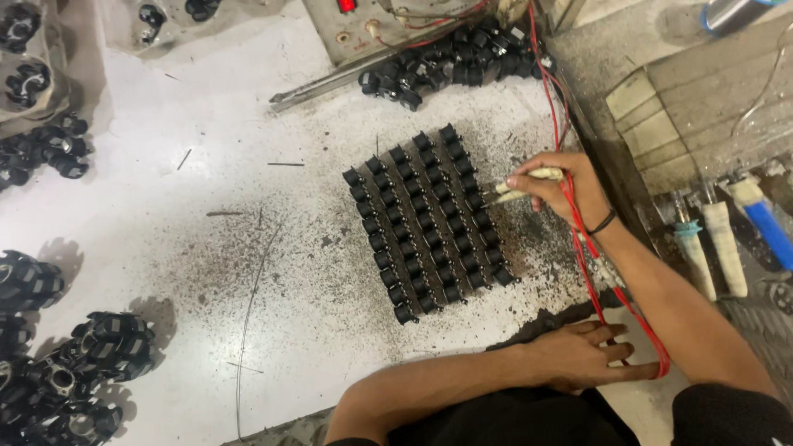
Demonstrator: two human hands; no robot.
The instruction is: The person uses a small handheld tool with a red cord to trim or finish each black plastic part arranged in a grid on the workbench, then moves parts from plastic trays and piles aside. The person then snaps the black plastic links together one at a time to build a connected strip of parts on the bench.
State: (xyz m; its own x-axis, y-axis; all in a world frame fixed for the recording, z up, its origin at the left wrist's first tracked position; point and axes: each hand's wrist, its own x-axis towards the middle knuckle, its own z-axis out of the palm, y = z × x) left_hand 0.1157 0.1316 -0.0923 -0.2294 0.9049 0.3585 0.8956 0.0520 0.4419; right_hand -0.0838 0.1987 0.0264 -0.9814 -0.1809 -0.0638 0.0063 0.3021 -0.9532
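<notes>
A block of small black parts [425,223] sits in several tight rows on the white, soot-speckled worktop [206,264]. My right hand [566,188] pinches two cream-coloured probes [522,185] at the block's right edge, their tips touching a part in the outer row. Red wires [581,248] run from the probes past my wrist, which wears a black band. My left hand [582,355] lies flat on the table edge near my body, fingers stretched out over a loop of the red wire, holding nothing.
A loose heap of the same black parts [454,58] lies at the back beside a grey box with a red lamp [355,21] and a metal bar [330,83]. Larger black ring-shaped parts [74,363] crowd the left edge. Taped tool handles [723,239] rest at the right.
</notes>
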